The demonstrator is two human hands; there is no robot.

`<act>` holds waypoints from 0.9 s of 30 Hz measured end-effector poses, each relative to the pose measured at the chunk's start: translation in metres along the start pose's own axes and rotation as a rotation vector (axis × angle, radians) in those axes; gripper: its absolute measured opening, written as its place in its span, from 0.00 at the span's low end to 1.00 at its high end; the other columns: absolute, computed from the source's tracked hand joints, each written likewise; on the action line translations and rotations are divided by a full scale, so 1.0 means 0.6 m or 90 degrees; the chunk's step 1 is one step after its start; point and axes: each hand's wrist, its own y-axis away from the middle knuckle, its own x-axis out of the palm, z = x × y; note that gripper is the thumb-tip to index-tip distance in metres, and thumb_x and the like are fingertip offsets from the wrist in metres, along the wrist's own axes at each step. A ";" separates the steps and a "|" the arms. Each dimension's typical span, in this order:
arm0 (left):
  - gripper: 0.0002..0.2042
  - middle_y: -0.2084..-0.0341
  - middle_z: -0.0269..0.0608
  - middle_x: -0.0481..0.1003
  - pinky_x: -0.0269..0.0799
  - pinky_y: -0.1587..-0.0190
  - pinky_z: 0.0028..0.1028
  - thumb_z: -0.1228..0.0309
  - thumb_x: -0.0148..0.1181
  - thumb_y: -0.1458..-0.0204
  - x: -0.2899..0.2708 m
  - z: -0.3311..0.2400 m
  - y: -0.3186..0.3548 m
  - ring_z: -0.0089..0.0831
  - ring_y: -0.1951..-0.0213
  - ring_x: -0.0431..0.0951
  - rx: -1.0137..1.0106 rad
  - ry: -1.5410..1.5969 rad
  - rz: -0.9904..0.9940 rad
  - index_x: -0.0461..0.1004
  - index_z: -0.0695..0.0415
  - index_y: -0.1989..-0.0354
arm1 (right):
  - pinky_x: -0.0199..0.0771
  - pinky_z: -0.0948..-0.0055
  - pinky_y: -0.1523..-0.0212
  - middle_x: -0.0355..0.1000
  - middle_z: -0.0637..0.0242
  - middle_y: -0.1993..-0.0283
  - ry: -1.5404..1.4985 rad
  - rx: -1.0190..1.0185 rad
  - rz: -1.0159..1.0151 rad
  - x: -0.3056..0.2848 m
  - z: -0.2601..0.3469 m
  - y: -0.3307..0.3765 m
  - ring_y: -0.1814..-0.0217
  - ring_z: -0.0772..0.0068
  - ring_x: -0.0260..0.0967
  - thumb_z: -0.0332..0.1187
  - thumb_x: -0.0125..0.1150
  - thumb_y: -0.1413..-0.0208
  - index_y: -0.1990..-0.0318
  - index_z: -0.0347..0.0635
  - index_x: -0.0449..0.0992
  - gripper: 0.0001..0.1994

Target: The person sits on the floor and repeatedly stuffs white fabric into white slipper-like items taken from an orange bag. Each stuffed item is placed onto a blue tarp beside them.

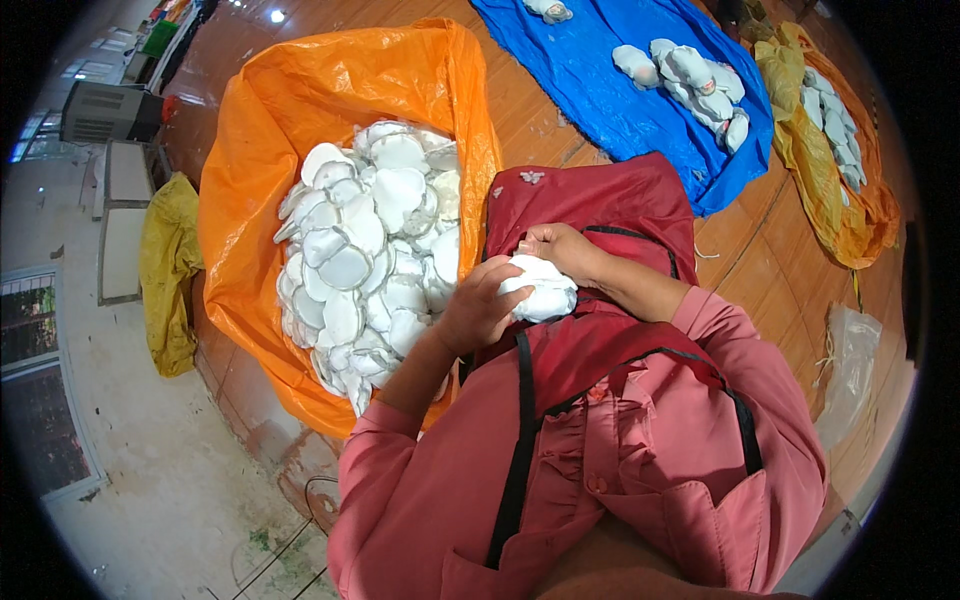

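Note:
My left hand (478, 305) is closed around a bundle of white, rounded, soft-looking pieces (541, 290) above my lap. The fingers of my right hand (560, 248) are pinched together at the bundle's upper edge; whatever sits between their tips is too small to make out. Under both hands, a dark red apron (590, 190) spreads over my lap. Just left of my left hand stands a large orange plastic sack (330, 75), its mouth wide apart. Inside it lies a heap of loose, flat, white rounded pieces (350, 220).
A blue tarp (560, 70) on the brown tiled floor carries several white bundles (695, 85). Farther right lies an orange and yellow sack (800, 170) with more white bundles. A yellow sack (170, 270) rests by the left wall, and a clear plastic bag (850, 360) at right.

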 end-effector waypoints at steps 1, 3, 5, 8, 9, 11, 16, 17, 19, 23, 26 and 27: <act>0.21 0.53 0.45 0.68 0.70 0.48 0.41 0.77 0.68 0.62 -0.019 -0.014 -0.018 0.50 0.50 0.71 -0.019 0.024 0.005 0.74 0.55 0.55 | 0.63 0.78 0.74 0.67 0.77 0.73 -0.044 0.022 -0.016 0.002 0.002 0.000 0.73 0.85 0.61 0.32 0.57 0.37 0.71 0.43 0.74 0.09; 0.20 0.57 0.45 0.70 0.70 0.50 0.39 0.77 0.68 0.61 -0.034 -0.014 -0.030 0.47 0.53 0.73 -0.063 0.067 0.002 0.73 0.58 0.55 | 0.63 0.77 0.74 0.66 0.76 0.73 -0.076 0.037 -0.038 0.007 0.007 0.004 0.73 0.85 0.60 0.32 0.57 0.37 0.72 0.42 0.73 0.10; 0.19 0.60 0.46 0.72 0.72 0.53 0.35 0.78 0.68 0.60 -0.041 0.000 -0.037 0.42 0.58 0.76 -0.110 0.105 -0.015 0.73 0.61 0.56 | 0.62 0.76 0.74 0.66 0.75 0.74 -0.053 0.022 -0.047 0.013 0.012 0.011 0.73 0.84 0.59 0.33 0.57 0.37 0.73 0.41 0.73 0.12; 0.16 0.64 0.44 0.74 0.73 0.58 0.29 0.78 0.67 0.56 -0.021 -0.027 -0.059 0.33 0.63 0.78 -0.378 0.162 -0.145 0.73 0.62 0.57 | 0.60 0.75 0.74 0.64 0.72 0.76 0.199 -0.240 -0.086 0.019 -0.001 0.009 0.73 0.82 0.58 0.34 0.58 0.38 0.75 0.38 0.71 0.14; 0.14 0.65 0.43 0.75 0.73 0.62 0.24 0.78 0.66 0.53 -0.017 -0.027 -0.063 0.27 0.66 0.77 -0.356 0.151 -0.162 0.73 0.63 0.58 | 0.61 0.73 0.73 0.62 0.67 0.77 0.205 -0.246 -0.110 0.026 0.009 0.016 0.73 0.79 0.58 0.35 0.59 0.39 0.76 0.35 0.69 0.16; 0.13 0.67 0.42 0.75 0.73 0.62 0.25 0.77 0.66 0.53 -0.013 -0.020 -0.062 0.28 0.67 0.76 -0.334 0.138 -0.127 0.73 0.63 0.59 | 0.61 0.71 0.72 0.62 0.66 0.77 0.234 -0.232 -0.142 0.021 0.004 0.018 0.73 0.78 0.58 0.35 0.59 0.39 0.76 0.35 0.69 0.16; 0.12 0.69 0.40 0.74 0.72 0.62 0.26 0.73 0.67 0.53 -0.025 -0.016 -0.068 0.28 0.69 0.75 -0.418 0.221 -0.062 0.74 0.63 0.63 | 0.63 0.69 0.71 0.61 0.63 0.77 0.244 -0.200 -0.178 0.024 0.001 0.020 0.74 0.76 0.59 0.37 0.59 0.40 0.75 0.35 0.70 0.16; 0.12 0.69 0.40 0.74 0.72 0.62 0.26 0.73 0.68 0.54 -0.026 -0.015 -0.068 0.27 0.69 0.75 -0.452 0.260 -0.055 0.74 0.62 0.64 | 0.63 0.69 0.71 0.62 0.63 0.77 0.235 -0.194 -0.178 0.025 0.001 0.021 0.74 0.76 0.59 0.37 0.59 0.40 0.75 0.35 0.70 0.16; 0.11 0.71 0.38 0.73 0.71 0.63 0.25 0.72 0.68 0.54 -0.032 -0.015 -0.073 0.27 0.69 0.74 -0.481 0.277 -0.030 0.74 0.62 0.65 | 0.63 0.70 0.71 0.62 0.64 0.78 0.218 -0.184 -0.176 0.024 0.000 0.020 0.74 0.77 0.59 0.37 0.59 0.39 0.75 0.35 0.70 0.16; 0.10 0.73 0.38 0.72 0.70 0.65 0.27 0.73 0.68 0.55 -0.030 -0.013 -0.071 0.28 0.70 0.73 -0.433 0.217 -0.049 0.73 0.61 0.67 | 0.62 0.73 0.72 0.64 0.70 0.77 0.149 -0.137 -0.157 0.023 0.002 0.021 0.74 0.80 0.58 0.37 0.58 0.38 0.74 0.37 0.71 0.15; 0.09 0.73 0.40 0.72 0.70 0.66 0.29 0.74 0.68 0.55 -0.011 -0.011 -0.059 0.32 0.70 0.74 -0.339 0.144 -0.110 0.74 0.60 0.69 | 0.61 0.76 0.72 0.65 0.75 0.76 0.062 -0.101 -0.131 0.024 0.004 0.021 0.73 0.83 0.59 0.36 0.57 0.37 0.74 0.39 0.72 0.14; 0.09 0.73 0.41 0.73 0.70 0.66 0.30 0.74 0.68 0.56 -0.006 -0.009 -0.055 0.34 0.70 0.74 -0.303 0.110 -0.128 0.74 0.60 0.69 | 0.61 0.77 0.73 0.65 0.77 0.76 0.033 -0.092 -0.120 0.024 0.005 0.021 0.73 0.84 0.59 0.36 0.57 0.37 0.74 0.40 0.72 0.14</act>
